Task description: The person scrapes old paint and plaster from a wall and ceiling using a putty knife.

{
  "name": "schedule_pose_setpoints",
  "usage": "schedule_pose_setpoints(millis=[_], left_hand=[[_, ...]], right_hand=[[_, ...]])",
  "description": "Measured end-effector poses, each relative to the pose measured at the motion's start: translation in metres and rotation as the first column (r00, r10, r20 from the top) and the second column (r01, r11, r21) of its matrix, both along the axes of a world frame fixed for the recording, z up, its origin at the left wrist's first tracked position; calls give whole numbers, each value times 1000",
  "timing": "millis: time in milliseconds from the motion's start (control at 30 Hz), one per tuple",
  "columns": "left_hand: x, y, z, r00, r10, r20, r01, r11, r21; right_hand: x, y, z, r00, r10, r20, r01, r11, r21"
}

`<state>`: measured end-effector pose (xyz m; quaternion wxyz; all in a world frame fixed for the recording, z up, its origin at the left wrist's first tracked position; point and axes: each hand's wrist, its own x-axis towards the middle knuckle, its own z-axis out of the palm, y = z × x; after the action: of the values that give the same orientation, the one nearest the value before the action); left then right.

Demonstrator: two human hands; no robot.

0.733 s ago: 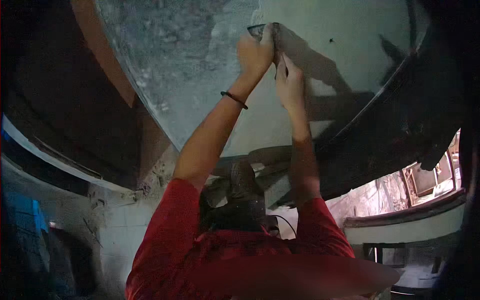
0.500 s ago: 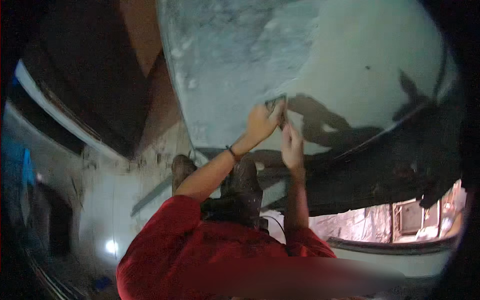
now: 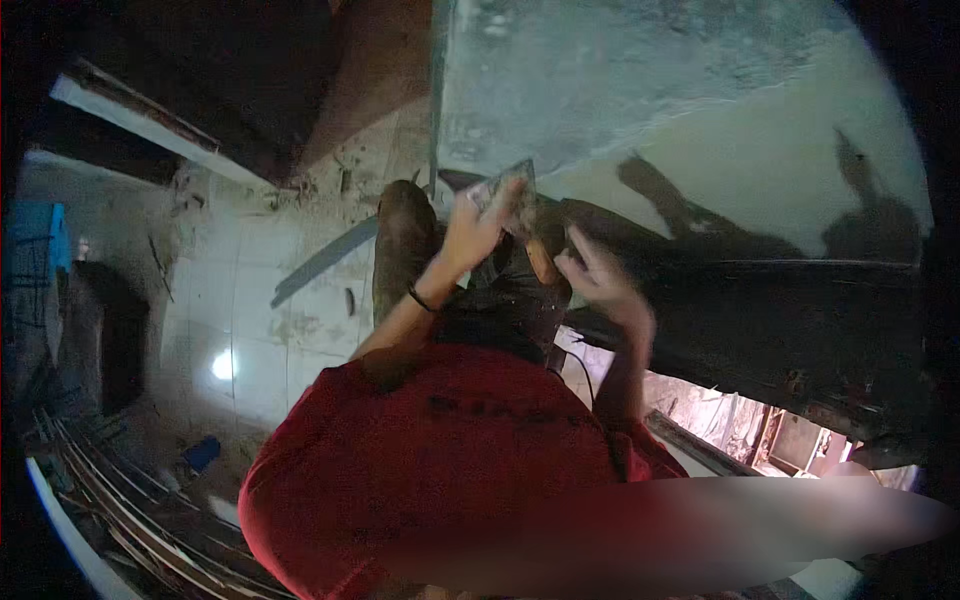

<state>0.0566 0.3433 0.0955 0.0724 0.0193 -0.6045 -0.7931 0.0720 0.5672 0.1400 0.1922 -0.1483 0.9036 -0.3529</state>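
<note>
My left hand (image 3: 472,232) grips a putty knife by its broad, smeared metal blade (image 3: 520,192), in front of my knees. The knife's wooden handle (image 3: 541,262) points down and to the right, free of the fingers. My right hand (image 3: 607,277) is off to the right of the handle with its fingers apart, holding nothing; it is slightly blurred. Beyond the hands stands a wall-like surface: a rough blue-grey coat (image 3: 560,80) covers its far left part, and a smooth pale area (image 3: 760,150) lies to the right, crossed by shadows.
A dark ledge (image 3: 760,310) runs along the right, with a bright opening (image 3: 720,410) below it. Light tiles (image 3: 260,300) with debris and a long grey strip (image 3: 325,262) lie at left. Long thin strips (image 3: 130,490) are piled lower left, near a blue object (image 3: 202,455).
Both hands have drawn back toward my body from the surface. My right hand has come off the putty knife, which stays in my left hand. The view has shifted and turned.
</note>
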Motion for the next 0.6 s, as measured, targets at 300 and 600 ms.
schedule_pose_setpoints(millis=[300,600], left_hand=[[31,-86,17,978,158,139,-143,984,-110],[59,-123,-8,922,329,205,-261,918,-297]], right_hand=[[-30,181,-37,908,-256,-333,303,948,96],[-8,36,-27,985,-106,139,130,976,-175]])
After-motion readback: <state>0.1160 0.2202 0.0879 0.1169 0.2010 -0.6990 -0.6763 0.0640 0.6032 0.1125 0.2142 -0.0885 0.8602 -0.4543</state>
